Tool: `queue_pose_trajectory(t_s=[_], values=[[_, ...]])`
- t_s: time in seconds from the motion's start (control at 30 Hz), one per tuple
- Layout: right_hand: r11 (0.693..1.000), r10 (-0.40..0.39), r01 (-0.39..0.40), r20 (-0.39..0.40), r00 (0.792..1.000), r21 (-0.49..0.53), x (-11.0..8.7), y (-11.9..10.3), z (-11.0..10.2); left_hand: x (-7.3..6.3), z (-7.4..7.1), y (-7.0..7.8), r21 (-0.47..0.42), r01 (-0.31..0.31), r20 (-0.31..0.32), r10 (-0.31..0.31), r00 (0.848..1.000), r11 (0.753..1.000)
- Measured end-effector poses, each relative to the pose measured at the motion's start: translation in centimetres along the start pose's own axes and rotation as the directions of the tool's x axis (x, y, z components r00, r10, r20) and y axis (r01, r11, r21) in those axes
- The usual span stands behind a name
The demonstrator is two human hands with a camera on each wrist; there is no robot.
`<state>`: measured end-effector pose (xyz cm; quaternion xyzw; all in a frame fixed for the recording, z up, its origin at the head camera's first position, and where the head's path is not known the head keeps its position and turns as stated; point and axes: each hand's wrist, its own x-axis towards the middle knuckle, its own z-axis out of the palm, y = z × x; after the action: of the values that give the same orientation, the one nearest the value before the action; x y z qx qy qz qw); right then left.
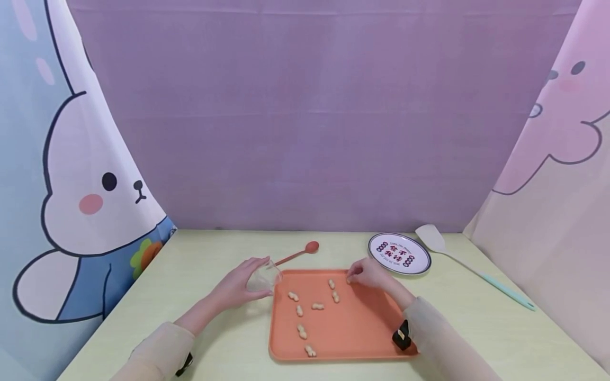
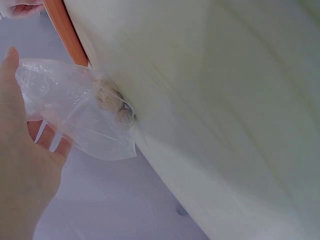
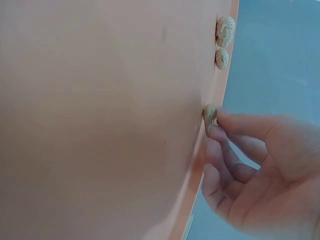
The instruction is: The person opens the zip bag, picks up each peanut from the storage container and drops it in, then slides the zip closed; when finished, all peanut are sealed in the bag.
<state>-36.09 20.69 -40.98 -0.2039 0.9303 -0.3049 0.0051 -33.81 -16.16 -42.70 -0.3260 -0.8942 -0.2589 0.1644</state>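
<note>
My left hand (image 1: 238, 286) holds a clear plastic bag (image 2: 70, 107) beside the left edge of an orange tray (image 1: 357, 328). A few peanuts (image 2: 111, 99) lie bunched in the bag's lower end, as the left wrist view shows. At the tray's far side, my right hand (image 1: 369, 273) pinches a single peanut (image 3: 210, 114) between thumb and fingertips, close over the tray surface. Several unshelled peanuts (image 1: 317, 306) are spread on the tray's left half, two of them in a short line (image 1: 333, 291) left of the right hand.
Behind the tray lies a red spoon (image 1: 312, 247), its handle pointing toward the bag. A white plate (image 1: 399, 254) with red and blue print stands at the back right. To its right is a spatula (image 1: 505, 288) with a pale green handle. A purple curtain (image 1: 305, 116) hangs behind the table.
</note>
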Motion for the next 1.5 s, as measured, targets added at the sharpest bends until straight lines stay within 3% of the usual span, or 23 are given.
queue_pose_trajectory(t_s=[0.27,0.6,1.0,1.33,1.5], values=[[1.0,-0.006,0.006,0.016,1.0,-0.002,0.06,0.19,0.08,-0.03,-0.09,0.03,0.002,-0.009,-0.008,0.009,1.0,1.0],[0.996,0.094,-0.094,0.031,0.995,-0.005,-0.1,0.16,0.14,0.07,-0.23,0.12,0.002,-0.01,-0.005,0.01,1.0,1.0],[0.997,0.069,-0.071,0.069,0.995,0.029,-0.52,0.23,-0.26,0.03,-0.12,0.07,0.012,-0.008,-0.016,0.008,1.0,1.0],[0.995,0.096,-0.095,-0.009,0.995,0.039,-0.04,0.66,-0.17,-0.06,-0.23,0.16,0.003,-0.005,-0.011,0.005,1.0,1.0],[0.995,0.055,-0.049,-0.073,0.996,0.087,0.39,0.43,-0.44,-0.01,-0.22,0.15,0.005,-0.001,-0.003,0.001,1.0,1.0]])
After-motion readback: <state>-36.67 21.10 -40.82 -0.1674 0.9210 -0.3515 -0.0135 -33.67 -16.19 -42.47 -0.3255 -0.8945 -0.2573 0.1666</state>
